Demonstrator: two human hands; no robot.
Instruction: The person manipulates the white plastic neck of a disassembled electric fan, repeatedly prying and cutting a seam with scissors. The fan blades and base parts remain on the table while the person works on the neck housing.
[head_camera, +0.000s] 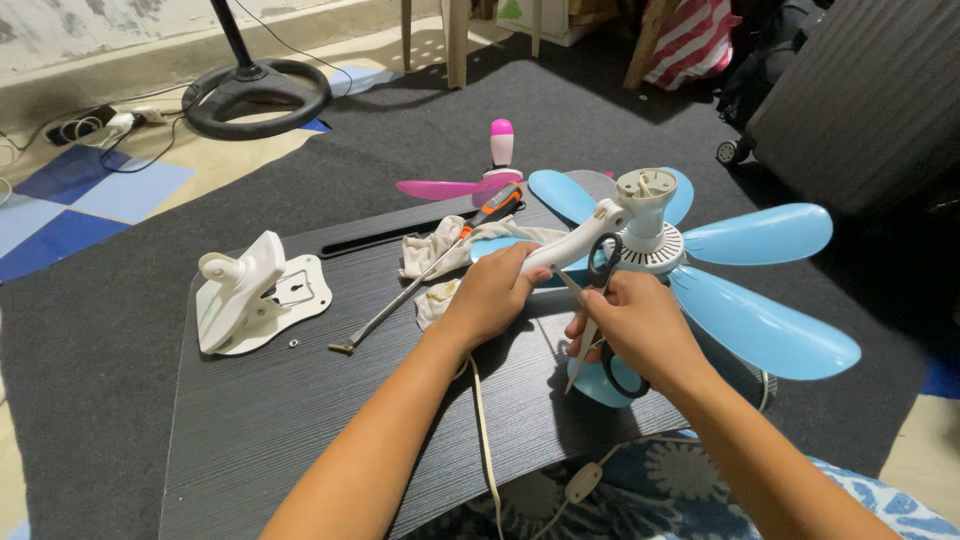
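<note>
A small white fan with light blue blades (760, 320) lies on a black lap desk (260, 420). My left hand (490, 295) grips the fan's white arm near the motor hub (645, 225). My right hand (635, 325) holds black-handled scissors (600, 300), their blades pointing down and their upper loop resting against the fan's arm. The fan's beige cord with an inline switch (580, 482) trails toward me between my forearms.
A long screwdriver with an orange and black handle (430, 270) lies on a crumpled white cloth (440, 250). A white clip bracket (250, 295) sits on the desk's left, a tiny screw beside it. A pink fan (480, 180) and a black fan base (255, 95) lie farther back.
</note>
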